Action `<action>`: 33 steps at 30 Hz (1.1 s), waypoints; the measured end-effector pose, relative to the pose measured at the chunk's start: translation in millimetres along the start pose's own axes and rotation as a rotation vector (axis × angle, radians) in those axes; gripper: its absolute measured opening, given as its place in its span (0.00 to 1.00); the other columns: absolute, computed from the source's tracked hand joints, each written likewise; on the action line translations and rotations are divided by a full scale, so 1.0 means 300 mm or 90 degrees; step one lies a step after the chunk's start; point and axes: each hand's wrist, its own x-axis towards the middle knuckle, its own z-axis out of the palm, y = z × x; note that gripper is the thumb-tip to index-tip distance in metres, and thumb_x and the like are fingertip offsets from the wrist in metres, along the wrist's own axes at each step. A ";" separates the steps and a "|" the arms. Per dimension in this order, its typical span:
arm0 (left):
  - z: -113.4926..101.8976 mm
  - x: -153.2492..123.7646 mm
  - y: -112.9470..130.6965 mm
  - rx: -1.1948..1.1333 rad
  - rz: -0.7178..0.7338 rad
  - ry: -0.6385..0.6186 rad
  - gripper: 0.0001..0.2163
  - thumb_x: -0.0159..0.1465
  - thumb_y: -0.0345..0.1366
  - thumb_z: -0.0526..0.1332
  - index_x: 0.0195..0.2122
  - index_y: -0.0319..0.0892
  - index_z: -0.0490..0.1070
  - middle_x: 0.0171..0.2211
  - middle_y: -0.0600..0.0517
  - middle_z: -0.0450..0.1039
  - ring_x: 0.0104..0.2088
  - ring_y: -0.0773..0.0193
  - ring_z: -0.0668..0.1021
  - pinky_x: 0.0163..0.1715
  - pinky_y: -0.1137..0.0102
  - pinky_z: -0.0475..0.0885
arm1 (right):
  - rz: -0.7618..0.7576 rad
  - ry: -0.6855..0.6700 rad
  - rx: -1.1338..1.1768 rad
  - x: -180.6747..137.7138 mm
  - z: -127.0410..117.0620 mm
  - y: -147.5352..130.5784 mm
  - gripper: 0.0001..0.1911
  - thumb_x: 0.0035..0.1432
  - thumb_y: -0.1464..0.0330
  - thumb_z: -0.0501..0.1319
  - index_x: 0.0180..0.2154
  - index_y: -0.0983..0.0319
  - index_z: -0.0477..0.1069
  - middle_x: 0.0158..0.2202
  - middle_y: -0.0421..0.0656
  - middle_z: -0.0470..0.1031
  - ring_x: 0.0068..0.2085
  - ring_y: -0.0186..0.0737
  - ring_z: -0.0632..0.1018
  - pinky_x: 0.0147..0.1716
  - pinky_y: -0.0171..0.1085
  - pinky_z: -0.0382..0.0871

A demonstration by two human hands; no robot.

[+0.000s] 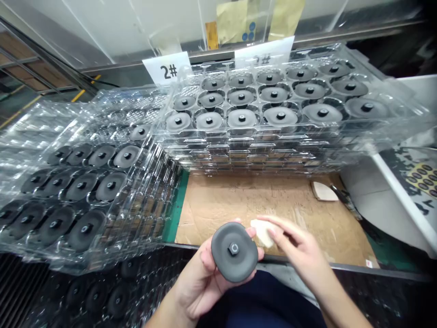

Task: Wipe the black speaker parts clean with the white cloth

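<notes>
While stacked trays (246, 136) of identical parts wait at twelve o'clock, the left hand (201, 282) grips a grey disc (234, 250) over the bench edge; the right hand (300, 250) pinches a white pad (262, 230) at its three o'clock rim, wiping apparently just begun.

- The disc (234, 251) at lower centre looks matt dark grey, smooth.
- The wad (262, 231) beside it looks soft, off-white, cloth-like.
- The trays (273, 141) across the frame are clear glossy plastic.
- The board (246, 205) at centre is rough brown cardboard.
</notes>
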 end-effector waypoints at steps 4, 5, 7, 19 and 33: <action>0.002 0.012 0.000 0.014 -0.024 0.018 0.27 0.47 0.42 0.67 0.50 0.44 0.67 0.51 0.45 0.70 0.49 0.48 0.73 0.42 0.66 0.73 | 0.028 -0.086 -0.006 -0.076 0.036 0.085 0.14 0.59 0.65 0.54 0.43 0.59 0.74 0.43 0.45 0.77 0.43 0.44 0.77 0.36 0.39 0.75; 0.006 0.017 0.001 0.024 -0.032 0.023 0.27 0.47 0.41 0.67 0.49 0.44 0.67 0.50 0.45 0.70 0.48 0.49 0.74 0.41 0.66 0.73 | 0.038 -0.073 -0.011 -0.081 0.031 0.086 0.13 0.59 0.65 0.54 0.42 0.59 0.74 0.43 0.45 0.77 0.43 0.44 0.77 0.36 0.39 0.75; 0.020 0.027 0.000 0.048 -0.038 0.038 0.26 0.47 0.39 0.68 0.48 0.45 0.68 0.49 0.46 0.71 0.46 0.52 0.75 0.40 0.67 0.74 | 0.058 -0.011 -0.016 -0.080 0.008 0.059 0.13 0.58 0.64 0.55 0.41 0.59 0.74 0.42 0.45 0.77 0.42 0.44 0.78 0.36 0.39 0.75; 0.049 0.053 -0.028 0.136 0.153 0.156 0.21 0.48 0.33 0.68 0.45 0.49 0.71 0.44 0.52 0.74 0.44 0.59 0.75 0.46 0.69 0.69 | -0.282 -0.068 -0.068 -0.014 0.043 -0.301 0.11 0.55 0.76 0.55 0.40 0.62 0.72 0.32 0.41 0.76 0.32 0.35 0.75 0.32 0.35 0.70; 0.085 0.061 -0.009 0.153 0.014 0.113 0.18 0.46 0.32 0.69 0.40 0.43 0.73 0.32 0.53 0.76 0.35 0.64 0.77 0.36 0.74 0.71 | -0.294 0.010 -0.245 -0.050 -0.068 -0.278 0.13 0.60 0.71 0.52 0.45 0.60 0.70 0.29 0.42 0.73 0.29 0.37 0.71 0.29 0.37 0.65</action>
